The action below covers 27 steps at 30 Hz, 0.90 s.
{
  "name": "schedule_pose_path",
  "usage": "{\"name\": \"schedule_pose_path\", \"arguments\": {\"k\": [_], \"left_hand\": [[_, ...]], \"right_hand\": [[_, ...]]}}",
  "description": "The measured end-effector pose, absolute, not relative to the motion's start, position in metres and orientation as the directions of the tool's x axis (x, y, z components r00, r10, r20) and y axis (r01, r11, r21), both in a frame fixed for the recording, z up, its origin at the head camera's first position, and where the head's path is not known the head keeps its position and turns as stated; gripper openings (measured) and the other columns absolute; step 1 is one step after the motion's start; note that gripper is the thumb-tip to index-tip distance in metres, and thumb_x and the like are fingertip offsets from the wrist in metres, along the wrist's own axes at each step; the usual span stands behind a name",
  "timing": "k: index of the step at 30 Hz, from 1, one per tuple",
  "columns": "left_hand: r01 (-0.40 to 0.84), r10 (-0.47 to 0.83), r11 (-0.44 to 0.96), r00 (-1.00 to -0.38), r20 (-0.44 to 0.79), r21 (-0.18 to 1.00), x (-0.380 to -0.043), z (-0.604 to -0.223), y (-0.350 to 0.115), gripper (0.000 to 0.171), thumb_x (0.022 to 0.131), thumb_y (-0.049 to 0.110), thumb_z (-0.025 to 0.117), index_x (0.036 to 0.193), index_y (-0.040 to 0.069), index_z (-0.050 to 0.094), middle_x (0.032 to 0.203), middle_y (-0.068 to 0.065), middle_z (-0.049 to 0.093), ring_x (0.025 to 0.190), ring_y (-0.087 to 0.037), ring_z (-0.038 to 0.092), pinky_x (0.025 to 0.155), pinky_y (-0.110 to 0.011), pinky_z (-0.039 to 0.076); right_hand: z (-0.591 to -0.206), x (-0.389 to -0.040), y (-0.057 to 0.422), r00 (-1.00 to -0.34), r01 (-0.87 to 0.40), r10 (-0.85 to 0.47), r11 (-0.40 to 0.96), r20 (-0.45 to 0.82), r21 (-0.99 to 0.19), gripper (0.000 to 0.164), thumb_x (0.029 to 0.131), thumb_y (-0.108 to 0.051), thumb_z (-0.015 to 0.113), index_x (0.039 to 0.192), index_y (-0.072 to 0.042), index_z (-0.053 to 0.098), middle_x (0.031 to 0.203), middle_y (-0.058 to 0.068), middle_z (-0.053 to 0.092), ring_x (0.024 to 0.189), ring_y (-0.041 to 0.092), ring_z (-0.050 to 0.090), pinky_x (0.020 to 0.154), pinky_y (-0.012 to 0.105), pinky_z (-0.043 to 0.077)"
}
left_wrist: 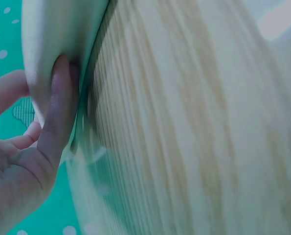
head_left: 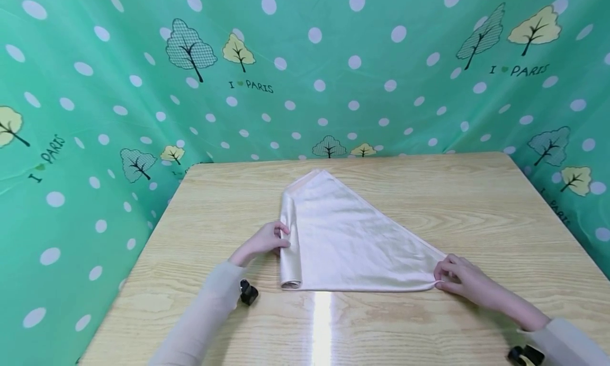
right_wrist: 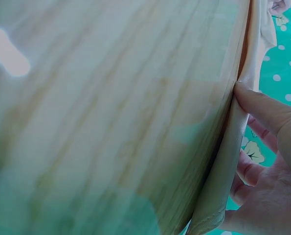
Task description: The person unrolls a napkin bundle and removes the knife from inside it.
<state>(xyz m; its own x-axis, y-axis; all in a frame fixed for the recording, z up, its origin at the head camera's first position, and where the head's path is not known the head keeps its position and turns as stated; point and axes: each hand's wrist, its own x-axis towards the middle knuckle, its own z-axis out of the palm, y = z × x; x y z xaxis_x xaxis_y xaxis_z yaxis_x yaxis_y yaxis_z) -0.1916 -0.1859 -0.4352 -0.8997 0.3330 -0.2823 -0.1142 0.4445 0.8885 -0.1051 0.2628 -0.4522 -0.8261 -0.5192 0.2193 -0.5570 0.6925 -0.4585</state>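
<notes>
A pale satin cloth (head_left: 352, 239) lies on the wooden table, its left side wound into a roll (head_left: 290, 265) whose spiral end faces me. The unrolled part tapers to a corner on the right. My left hand (head_left: 268, 238) holds the roll near its middle, thumb and fingers curled about it; in the left wrist view the thumb (left_wrist: 61, 98) presses into the fabric. At the right corner my right hand (head_left: 464, 281) pinches the cloth between thumb and fingers. In the right wrist view the thumb (right_wrist: 262, 105) lies on the cloth's edge (right_wrist: 233, 142).
The light wooden table (head_left: 229, 191) reflects a bright strip of light near its front. A green dotted sheet (head_left: 333, 53) printed with trees hangs behind it and along its sides. Black devices (head_left: 248, 292) sit at both wrists.
</notes>
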Motion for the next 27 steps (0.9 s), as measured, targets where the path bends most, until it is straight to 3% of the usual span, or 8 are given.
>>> {"name": "schedule_pose_path", "arguments": {"k": [9,15,22,27], "left_hand": [[-0.099,0.345,0.427,-0.901,-0.263,0.899,-0.190,-0.437,-0.198,0.036,0.073,-0.010,0.058,0.105,-0.010,0.040,0.079,-0.012,0.053,0.062,-0.013,0.054,0.055,-0.025,0.049],[-0.055,0.360,0.428,-0.905,-0.226,0.902,-0.189,-0.441,-0.204,0.044,0.073,-0.013,0.059,0.111,-0.010,0.038,0.074,-0.011,0.049,0.053,-0.012,0.051,0.050,-0.027,0.049],[0.005,0.282,0.582,-0.939,-0.196,0.813,-0.185,-0.436,-0.203,0.042,0.071,-0.009,0.065,0.108,-0.003,0.046,0.065,-0.008,0.048,0.043,-0.012,0.048,0.042,-0.030,0.047],[0.110,0.282,0.692,-0.951,-0.127,0.714,-0.185,-0.430,-0.202,0.038,0.069,-0.002,0.069,0.102,-0.001,0.051,0.066,-0.005,0.049,0.053,-0.011,0.045,0.050,-0.025,0.042]], "right_hand": [[-0.451,-0.106,0.264,-0.823,-0.557,-0.532,0.686,0.201,-0.468,0.020,0.073,-0.014,0.069,0.078,-0.025,0.053,0.079,-0.012,0.041,0.069,0.002,0.035,0.055,0.021,0.029],[-0.452,-0.107,0.264,-0.813,-0.573,-0.541,0.676,0.217,-0.463,0.020,0.073,-0.014,0.069,0.077,-0.025,0.053,0.078,-0.013,0.040,0.068,0.002,0.035,0.055,0.020,0.029],[-0.450,-0.107,0.264,-0.826,-0.551,-0.530,0.685,0.193,-0.478,0.019,0.074,-0.015,0.069,0.077,-0.025,0.053,0.078,-0.012,0.040,0.068,0.002,0.034,0.055,0.020,0.028],[-0.448,-0.106,0.263,-0.835,-0.535,-0.522,0.695,0.175,-0.479,0.019,0.074,-0.015,0.069,0.077,-0.025,0.053,0.078,-0.012,0.040,0.068,0.002,0.034,0.055,0.020,0.028]]}}
